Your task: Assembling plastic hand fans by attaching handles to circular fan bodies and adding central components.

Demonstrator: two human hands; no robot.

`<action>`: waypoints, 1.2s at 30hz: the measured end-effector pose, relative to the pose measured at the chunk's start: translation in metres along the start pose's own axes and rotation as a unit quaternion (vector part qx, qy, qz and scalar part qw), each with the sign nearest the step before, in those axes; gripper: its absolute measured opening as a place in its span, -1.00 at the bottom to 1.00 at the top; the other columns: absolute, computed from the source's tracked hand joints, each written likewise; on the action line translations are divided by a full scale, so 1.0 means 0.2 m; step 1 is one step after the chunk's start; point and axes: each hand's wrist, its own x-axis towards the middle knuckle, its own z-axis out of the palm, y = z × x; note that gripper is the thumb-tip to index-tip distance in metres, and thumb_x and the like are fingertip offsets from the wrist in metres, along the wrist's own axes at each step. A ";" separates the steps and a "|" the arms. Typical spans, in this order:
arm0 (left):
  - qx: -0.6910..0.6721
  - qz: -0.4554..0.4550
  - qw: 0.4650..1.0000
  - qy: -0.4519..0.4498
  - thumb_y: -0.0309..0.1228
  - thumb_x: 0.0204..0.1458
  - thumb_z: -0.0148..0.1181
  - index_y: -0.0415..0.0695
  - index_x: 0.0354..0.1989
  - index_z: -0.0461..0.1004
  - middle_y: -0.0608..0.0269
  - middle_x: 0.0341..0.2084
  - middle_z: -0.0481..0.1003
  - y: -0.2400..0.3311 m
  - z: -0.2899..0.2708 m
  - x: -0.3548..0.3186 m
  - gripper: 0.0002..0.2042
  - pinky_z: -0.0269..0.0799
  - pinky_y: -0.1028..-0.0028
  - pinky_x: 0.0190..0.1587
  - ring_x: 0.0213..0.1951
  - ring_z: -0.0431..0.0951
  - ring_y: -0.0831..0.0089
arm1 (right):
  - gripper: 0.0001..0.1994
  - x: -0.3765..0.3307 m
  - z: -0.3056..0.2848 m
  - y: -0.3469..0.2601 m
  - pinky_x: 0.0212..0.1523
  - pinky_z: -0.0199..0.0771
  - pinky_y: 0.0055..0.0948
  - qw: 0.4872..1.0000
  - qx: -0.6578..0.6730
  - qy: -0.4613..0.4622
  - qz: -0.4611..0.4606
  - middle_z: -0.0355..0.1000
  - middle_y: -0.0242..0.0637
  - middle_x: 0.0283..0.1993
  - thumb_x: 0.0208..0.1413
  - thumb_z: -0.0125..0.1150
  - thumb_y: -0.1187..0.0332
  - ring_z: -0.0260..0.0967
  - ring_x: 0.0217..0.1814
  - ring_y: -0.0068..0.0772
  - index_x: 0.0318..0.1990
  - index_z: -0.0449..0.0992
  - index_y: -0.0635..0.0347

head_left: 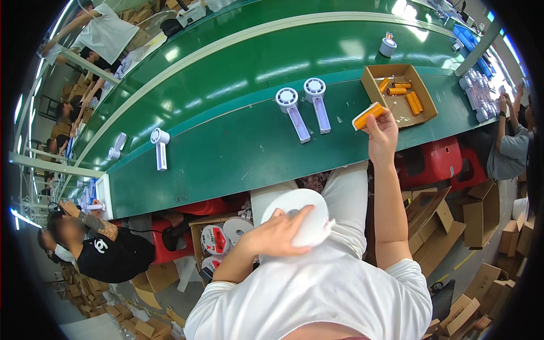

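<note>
My left hand (277, 233) is closed on a white disc-shaped roll (306, 203), probably of adhesive tape, resting over my lap with its flat side up. A small loose end sticks out at the roll's right edge. Over the bench's near edge, my right hand (383, 133) pinches an orange cylindrical battery (369, 115) with a white strip along one side. Just beyond it stands an open cardboard box (371, 86) with several orange batteries (415, 103) inside. To the left, two white handheld fans (287, 97) lie side by side, their long handle compartments open toward me.
The green bench (226, 150) runs across in front of me, with a green conveyor belt (238, 68) behind it. Another handheld fan (160, 137) lies far left. A carton of tape rolls (214, 239) stands left of my legs. Red stools (433, 161) and co-workers flank me.
</note>
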 end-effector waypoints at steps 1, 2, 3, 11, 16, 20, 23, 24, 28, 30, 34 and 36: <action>0.033 -0.075 0.997 0.007 -0.06 -0.15 0.29 -0.29 0.29 0.06 -0.17 -0.35 0.50 -0.02 0.03 0.03 -0.12 0.12 0.23 -0.10 -0.26 0.51 0.03 | -0.69 0.01 -0.04 0.05 -0.13 0.54 -0.54 0.998 -0.049 -0.023 0.012 0.45 -0.30 -0.15 0.19 0.25 0.38 0.46 -0.18 -0.55 -0.01 0.36 0.33; 0.066 -0.149 0.987 0.014 -0.06 -0.14 0.30 -0.28 0.24 0.10 -0.21 -0.34 0.51 -0.06 0.06 0.05 -0.17 0.14 0.21 -0.07 -0.23 0.53 -0.01 | -0.68 0.02 -0.07 0.10 -0.17 0.50 -0.61 0.998 -0.058 -0.020 0.026 0.46 -0.32 -0.18 0.17 0.28 0.36 0.44 -0.19 -0.60 -0.02 0.39 0.34; 0.067 -0.151 0.986 0.012 -0.06 -0.14 0.30 -0.28 0.24 0.10 -0.21 -0.34 0.51 -0.14 0.13 0.06 -0.17 0.14 0.21 -0.07 -0.23 0.53 -0.01 | -0.68 0.01 -0.10 0.16 -0.17 0.50 -0.61 0.998 -0.055 -0.019 0.028 0.46 -0.32 -0.18 0.17 0.28 0.36 0.44 -0.19 -0.60 -0.02 0.39 0.34; 0.153 -0.217 0.953 0.143 0.01 -0.19 0.38 -0.25 0.18 0.29 -0.25 0.10 0.25 -0.57 0.47 -0.01 -0.20 0.18 -0.05 0.07 0.02 0.39 -0.13 | -0.70 0.01 -0.12 0.24 -0.19 0.48 -0.64 0.996 -0.066 0.003 0.060 0.45 -0.35 -0.18 0.18 0.27 0.38 0.42 -0.19 -0.63 -0.03 0.40 0.35; 0.135 -0.091 0.970 0.179 -0.08 -0.04 0.31 -0.18 0.05 0.44 -0.04 -0.05 0.41 -0.42 0.30 0.05 -0.45 0.29 0.09 0.00 -0.07 0.47 0.04 | -0.66 0.02 -0.16 0.26 -0.15 0.53 -0.58 0.996 -0.061 0.000 0.067 0.46 -0.26 -0.15 0.16 0.28 0.42 0.45 -0.17 -0.56 0.00 0.36 0.42; 0.119 0.080 0.942 0.302 -0.25 0.04 0.25 -0.08 -0.10 0.53 0.26 -0.21 0.51 -0.28 -0.06 0.20 -0.72 0.36 0.26 -0.16 -0.19 0.50 0.19 | -0.68 0.03 -0.14 0.24 -0.15 0.52 -0.58 0.996 -0.052 -0.001 0.071 0.45 -0.28 -0.17 0.17 0.27 0.43 0.45 -0.18 -0.57 -0.02 0.37 0.40; 0.212 0.037 0.899 0.381 -0.46 -0.05 0.25 -0.06 -0.23 0.58 0.27 -0.26 0.52 -0.32 -0.28 0.37 -0.82 0.37 0.26 -0.09 -0.15 0.49 0.23 | -0.71 0.02 -0.14 0.25 -0.20 0.43 -0.68 0.996 -0.067 0.006 0.059 0.47 -0.34 -0.18 0.18 0.26 0.39 0.41 -0.23 -0.65 -0.02 0.40 0.35; 0.263 0.036 0.886 0.380 -0.51 -0.08 0.23 -0.04 -0.27 0.59 0.29 -0.28 0.50 -0.36 -0.34 0.44 -0.82 0.36 0.28 -0.12 -0.16 0.48 0.26 | -0.71 0.01 -0.14 0.24 -0.20 0.43 -0.68 0.996 -0.068 0.005 0.055 0.47 -0.34 -0.18 0.18 0.26 0.39 0.41 -0.23 -0.65 -0.02 0.40 0.35; 0.401 0.123 0.831 0.366 -0.51 -0.17 0.18 0.01 -0.33 0.63 0.33 -0.26 0.46 -0.51 -0.50 0.61 -0.79 0.32 0.33 -0.12 -0.08 0.42 0.29 | -0.71 0.00 -0.15 0.23 -0.21 0.43 -0.68 0.997 -0.047 0.012 0.052 0.46 -0.36 -0.19 0.18 0.27 0.39 0.40 -0.22 -0.66 -0.03 0.40 0.34; 0.457 0.142 0.823 0.305 -0.50 -0.15 0.18 0.02 -0.34 0.64 0.31 -0.26 0.46 -0.52 -0.55 0.66 -0.80 0.32 0.33 -0.11 -0.06 0.41 0.30 | -0.71 0.00 -0.15 0.23 -0.20 0.44 -0.67 0.998 -0.036 0.016 0.049 0.45 -0.36 -0.19 0.18 0.27 0.39 0.40 -0.22 -0.66 -0.03 0.40 0.34; 0.449 0.109 0.841 0.283 -0.52 -0.15 0.18 0.00 -0.35 0.64 0.27 -0.28 0.47 -0.53 -0.58 0.75 -0.81 0.34 0.34 -0.14 -0.12 0.45 0.30 | -0.72 0.01 -0.15 0.24 -0.18 0.50 -0.61 0.998 -0.030 0.012 0.051 0.45 -0.33 -0.21 0.15 0.28 0.44 0.43 -0.20 -0.60 -0.04 0.38 0.36; 0.392 0.065 0.887 0.235 -0.49 -0.16 0.24 -0.03 -0.39 0.63 0.24 -0.31 0.48 -0.53 -0.61 0.78 -0.87 0.38 0.35 -0.17 -0.19 0.49 0.28 | -0.71 0.01 -0.15 0.23 -0.18 0.50 -0.61 0.998 -0.029 0.008 0.052 0.45 -0.33 -0.22 0.15 0.28 0.45 0.43 -0.20 -0.60 -0.05 0.38 0.36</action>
